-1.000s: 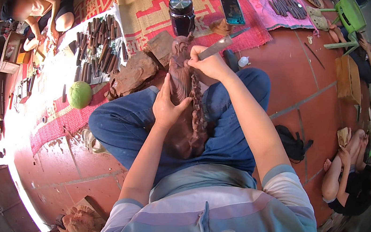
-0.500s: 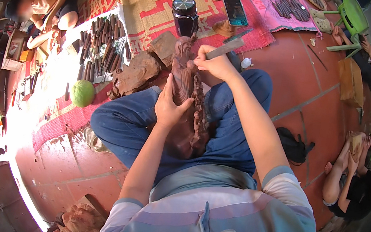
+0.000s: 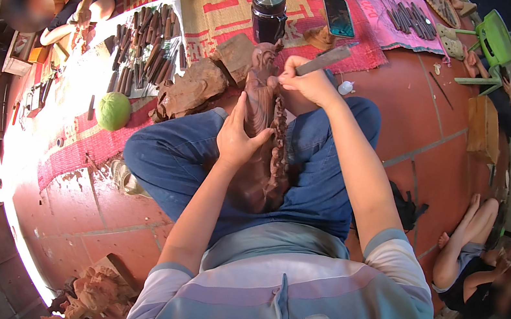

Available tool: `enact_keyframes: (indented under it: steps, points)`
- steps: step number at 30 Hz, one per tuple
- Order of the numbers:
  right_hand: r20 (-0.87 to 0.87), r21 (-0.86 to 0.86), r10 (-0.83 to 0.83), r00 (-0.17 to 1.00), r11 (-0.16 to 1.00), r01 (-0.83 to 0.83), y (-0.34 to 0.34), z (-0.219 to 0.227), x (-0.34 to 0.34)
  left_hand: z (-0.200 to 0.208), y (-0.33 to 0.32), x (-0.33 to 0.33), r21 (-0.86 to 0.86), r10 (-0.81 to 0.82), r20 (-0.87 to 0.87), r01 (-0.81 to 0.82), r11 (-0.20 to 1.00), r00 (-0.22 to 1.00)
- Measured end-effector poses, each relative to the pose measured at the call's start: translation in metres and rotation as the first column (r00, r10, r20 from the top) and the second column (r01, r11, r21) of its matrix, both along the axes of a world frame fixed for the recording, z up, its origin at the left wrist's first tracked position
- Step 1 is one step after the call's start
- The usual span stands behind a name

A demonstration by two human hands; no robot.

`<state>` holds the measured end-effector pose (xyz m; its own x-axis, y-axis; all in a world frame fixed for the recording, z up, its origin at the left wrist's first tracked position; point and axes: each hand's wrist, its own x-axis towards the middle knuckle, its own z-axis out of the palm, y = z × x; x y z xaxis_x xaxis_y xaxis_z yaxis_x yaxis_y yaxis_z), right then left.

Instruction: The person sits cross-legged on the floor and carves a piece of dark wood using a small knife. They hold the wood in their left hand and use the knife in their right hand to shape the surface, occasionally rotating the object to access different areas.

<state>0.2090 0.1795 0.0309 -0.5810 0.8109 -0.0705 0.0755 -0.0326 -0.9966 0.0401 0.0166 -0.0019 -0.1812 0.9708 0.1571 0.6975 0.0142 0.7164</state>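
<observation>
A reddish-brown carved wooden statue [image 3: 261, 105] of a bearded, robed figure leans between my crossed legs, its wide base near my lap. My left hand [image 3: 237, 138] grips its lower body, fingers along the left side and thumb across the front. Against the figure's chest, my right hand [image 3: 309, 82] pinches a flat grey blade-like tool [image 3: 325, 61], which sticks out up and to the right. The tool's working end is hidden by my fingers and the carving.
Rough wood blocks [image 3: 195, 89] lie left of the statue, near many wooden-handled tools [image 3: 147, 46] and a green melon [image 3: 113, 111]. Beyond stand a black flask [image 3: 268, 14] and a phone [image 3: 339, 17]. Other people sit around, one by a green chair [image 3: 495, 40].
The whole view has shifted slightly. My right hand stays at the statue's chest, its tool tilted a little differently. My left hand keeps its hold. The person at right has shifted posture.
</observation>
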Motion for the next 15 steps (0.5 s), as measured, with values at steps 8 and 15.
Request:
enact_keyframes:
  steps: [8,15]
  points:
    - [0.008,0.154,-0.031,0.999,0.988,0.03,-0.002,-0.006,-0.002,0.002,0.001,0.0,-0.061,-0.009,-0.003,0.009,0.998,1.0]
    - [0.0,0.092,-0.023,1.0,0.996,0.023,-0.004,0.002,0.0,0.005,0.001,0.0,-0.04,0.014,0.002,-0.014,0.999,1.0]
